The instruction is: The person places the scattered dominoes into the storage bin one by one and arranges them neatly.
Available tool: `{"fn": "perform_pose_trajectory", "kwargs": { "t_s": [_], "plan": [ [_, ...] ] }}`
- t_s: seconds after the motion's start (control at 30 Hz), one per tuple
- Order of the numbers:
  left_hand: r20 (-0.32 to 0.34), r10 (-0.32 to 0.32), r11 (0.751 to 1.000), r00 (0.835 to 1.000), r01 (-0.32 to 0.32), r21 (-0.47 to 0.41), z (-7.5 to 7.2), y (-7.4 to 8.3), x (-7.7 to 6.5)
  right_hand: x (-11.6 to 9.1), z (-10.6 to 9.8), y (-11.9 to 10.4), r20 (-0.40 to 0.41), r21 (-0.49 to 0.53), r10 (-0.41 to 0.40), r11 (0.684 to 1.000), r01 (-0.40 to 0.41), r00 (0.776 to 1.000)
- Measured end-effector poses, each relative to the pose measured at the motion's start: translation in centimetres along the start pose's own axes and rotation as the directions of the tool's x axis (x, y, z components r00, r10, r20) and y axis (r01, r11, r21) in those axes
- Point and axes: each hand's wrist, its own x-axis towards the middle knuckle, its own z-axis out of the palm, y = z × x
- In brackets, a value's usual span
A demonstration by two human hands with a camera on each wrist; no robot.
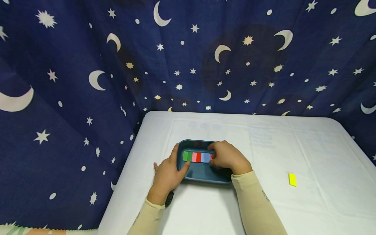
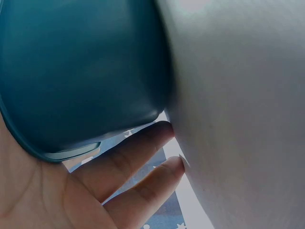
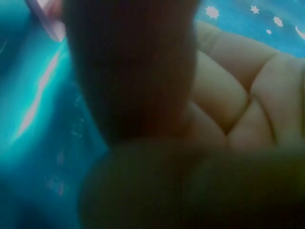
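A dark teal tray (image 1: 202,176) sits on the white table, with a row of flat colored tiles in it. From the left come a light green tile (image 1: 185,156), a green tile (image 1: 189,156), a pink tile (image 1: 194,157), a red tile (image 1: 198,157) and a blue stretch (image 1: 205,158). My left hand (image 1: 167,175) rests spread at the tray's left end, its thumb over the rim near the row and its other fingers outside. At the row's right end, my right hand (image 1: 230,156) pinches another pink tile (image 3: 50,21), mostly hidden by the fingers.
A yellow tile (image 1: 292,180) lies alone on the white-covered table (image 1: 323,156), right of the right forearm. Behind and to the left hangs a dark blue curtain (image 1: 182,58) with moons and stars.
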Motion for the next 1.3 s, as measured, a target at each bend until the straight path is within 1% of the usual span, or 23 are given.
{"fn": "perform_pose_trajectory", "kwargs": {
  "t_s": [0.23, 0.5, 0.7, 0.87, 0.93, 1.1, 1.3],
  "plan": [
    [-0.005, 0.004, 1.0, 1.0, -0.004, 0.001, 0.0, 0.0, 0.0, 0.1, 0.2, -0.1, -0.004, -0.005, -0.015, 1.0, 0.014, 1.0],
    [0.002, 0.001, 1.0, 1.0, -0.001, 0.008, 0.1, -0.2, 0.0, 0.0, 0.2, -0.4, 0.005, -0.005, -0.012, 1.0, 0.012, 1.0],
    [-0.004, 0.004, 1.0, 1.0, -0.004, 0.012, 0.2, -0.2, 0.0, -0.1, 0.0, -0.3, -0.009, -0.027, -0.027, 0.999, 0.027, 1.0],
    [-0.004, 0.005, 1.0, 1.0, -0.005, 0.01, 0.1, -0.1, 0.0, -0.4, -0.4, -0.2, -0.025, -0.022, -0.045, 0.999, 0.044, 0.999],
    [-0.001, 0.006, 1.0, 1.0, -0.006, 0.007, 0.1, 0.0, 0.0, -0.7, -0.7, -0.1, -0.041, -0.016, -0.053, 0.998, 0.052, 0.998],
    [0.008, -0.002, 1.0, 1.0, 0.002, 0.006, -0.1, -0.1, -0.1, -1.7, -1.8, 0.3, -0.113, -0.021, -0.06, 0.998, 0.058, 0.992],
    [0.012, 0.002, 1.0, 1.0, -0.002, -0.011, -0.1, 0.2, -0.3, -5.0, -4.0, 2.1, -0.174, -0.058, -0.029, 0.998, 0.019, 0.984]
  ]
}}
